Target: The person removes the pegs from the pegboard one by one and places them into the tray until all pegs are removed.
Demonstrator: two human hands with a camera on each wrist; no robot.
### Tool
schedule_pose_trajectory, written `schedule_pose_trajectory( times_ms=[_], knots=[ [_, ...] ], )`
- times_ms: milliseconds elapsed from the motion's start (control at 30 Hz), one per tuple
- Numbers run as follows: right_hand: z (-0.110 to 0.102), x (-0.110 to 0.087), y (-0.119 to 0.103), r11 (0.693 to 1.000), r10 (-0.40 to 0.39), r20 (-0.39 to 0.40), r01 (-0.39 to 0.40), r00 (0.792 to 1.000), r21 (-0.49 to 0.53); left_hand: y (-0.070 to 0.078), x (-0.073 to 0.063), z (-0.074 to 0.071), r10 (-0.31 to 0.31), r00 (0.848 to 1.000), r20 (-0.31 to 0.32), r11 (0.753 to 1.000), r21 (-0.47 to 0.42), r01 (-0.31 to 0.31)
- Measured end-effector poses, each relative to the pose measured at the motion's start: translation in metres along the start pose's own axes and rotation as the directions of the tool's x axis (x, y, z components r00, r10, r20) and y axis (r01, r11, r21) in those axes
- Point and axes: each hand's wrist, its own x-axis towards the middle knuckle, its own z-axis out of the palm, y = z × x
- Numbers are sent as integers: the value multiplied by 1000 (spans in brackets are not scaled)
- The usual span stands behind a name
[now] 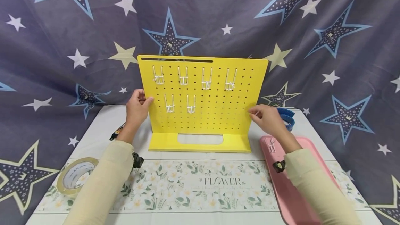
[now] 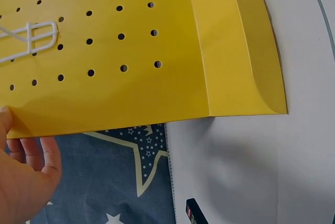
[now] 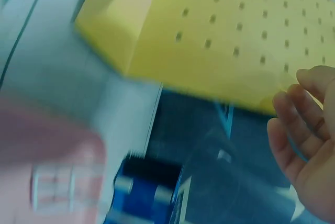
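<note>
A yellow pegboard [image 1: 206, 121] stands upright on its folded base. Several white wire hooks [image 1: 183, 80] hang in its top row, with two more hooks [image 1: 191, 108] in a row below. My left hand [image 1: 137, 108] grips the board's left edge, thumb in front and fingers behind, as the left wrist view also shows. By the right edge is my right hand [image 1: 265, 116], its fingers loosely bent. In the blurred right wrist view that hand [image 3: 311, 135] overlaps the edge; whether its fingertips touch the board I cannot tell.
A pink tray [image 1: 307, 148] lies at right under my forearm, with a white hook [image 1: 271, 146] in it. Behind it is a blue tape dispenser [image 1: 286, 118]. At left lie a tape roll [image 1: 64, 183] and a dark, slim tool [image 1: 117, 132]. A starred curtain [image 1: 200, 16] hangs behind.
</note>
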Motion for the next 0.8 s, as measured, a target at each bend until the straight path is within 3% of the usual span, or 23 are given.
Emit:
schedule_pose_trajectory(
  times_ms=[200,333,533,800],
  knots=[
    [24,14,-35,996,-62,-8,62,998,56,0,0,0,-3,1000,-2,1000,0,3],
    [41,24,-58,993,-110,-23,110,994,28,0,0,0,-11,1000,-7,1000,0,11],
    [67,33,-90,992,-124,-60,123,991,-20,1,0,1,-21,1000,-7,1000,-12,21],
    [94,44,-127,974,-224,-152,216,963,-70,-1,1,2,-22,1000,-11,1000,-4,22]
  ],
)
